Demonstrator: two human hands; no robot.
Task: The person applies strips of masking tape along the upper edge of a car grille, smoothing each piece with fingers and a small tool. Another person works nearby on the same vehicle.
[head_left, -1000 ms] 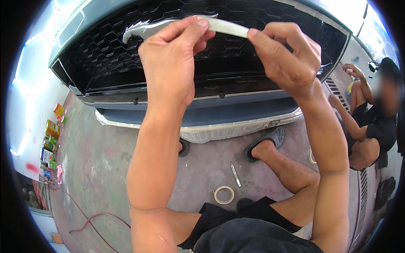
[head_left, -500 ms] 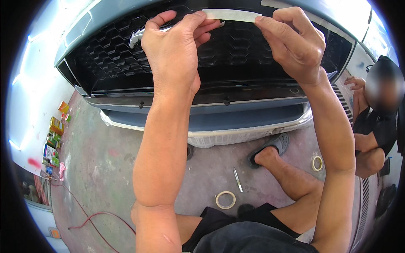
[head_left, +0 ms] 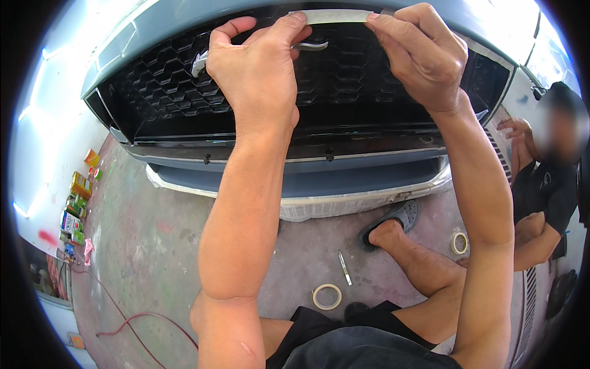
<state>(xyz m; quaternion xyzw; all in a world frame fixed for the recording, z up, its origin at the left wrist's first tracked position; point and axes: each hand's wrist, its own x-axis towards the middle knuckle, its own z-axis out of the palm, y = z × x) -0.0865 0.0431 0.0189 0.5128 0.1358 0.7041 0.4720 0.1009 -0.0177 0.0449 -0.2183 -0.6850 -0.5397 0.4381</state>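
Observation:
A short strip of pale masking tape (head_left: 337, 16) is stretched between my two hands at the upper edge of a car's black honeycomb grille (head_left: 175, 83). My left hand (head_left: 258, 61) pinches its left end between thumb and forefinger, the other fingers loosely bent. At the strip's right end, my right hand (head_left: 427, 55) grips it with thumb and fingertips. Behind my left hand a silver emblem or trim piece (head_left: 316, 45) on the grille is partly hidden. Whether the tape touches the car's surface I cannot tell.
On the floor lie a tape roll (head_left: 327, 296), a slim cutter-like tool (head_left: 344, 268) and another tape roll (head_left: 460, 243). A person (head_left: 544, 178) crouches at the right. Several paint cans (head_left: 72, 221) line the left wall near a red hose (head_left: 144, 315). White covering (head_left: 362, 204) hangs below the bumper.
Both hands have risen slightly with the tape strip, toward the grille's upper edge. More of the silver piece shows beside my left hand. The crouching person's lower arm has moved.

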